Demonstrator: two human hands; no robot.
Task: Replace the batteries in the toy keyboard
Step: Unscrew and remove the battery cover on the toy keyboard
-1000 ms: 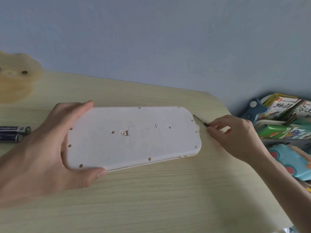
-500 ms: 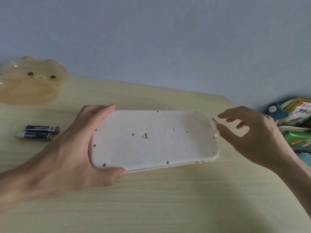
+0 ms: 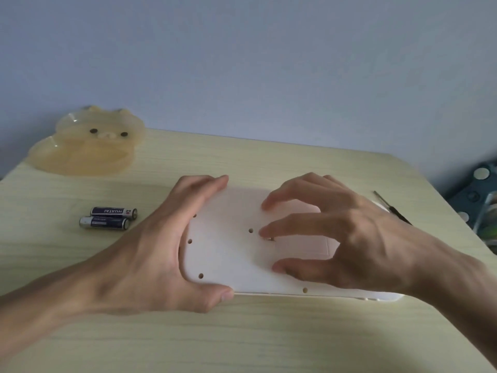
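The white toy keyboard (image 3: 228,254) lies face down on the wooden table (image 3: 242,332), its screw holes showing. My left hand (image 3: 150,254) grips its left end, thumb at the near edge and fingers over the far edge. Over the middle of the keyboard's back hovers my right hand (image 3: 336,238), fingers spread, with the fingertips at the battery cover (image 3: 309,246) and its screw tab. Two dark blue batteries (image 3: 109,218) lie side by side on the table left of the keyboard. A small black screwdriver (image 3: 390,207) rests on the table behind my right wrist.
A translucent yellow bear-shaped dish (image 3: 86,146) sits at the table's far left corner. Beyond the table's right edge is a dark teal toy (image 3: 476,195) with white dots, partly cut off. A plain wall stands behind the table.
My right hand left the screwdriver on the table at the right and moved left over the keyboard's back to the battery cover. The view shifted left; my left hand kept its grip.
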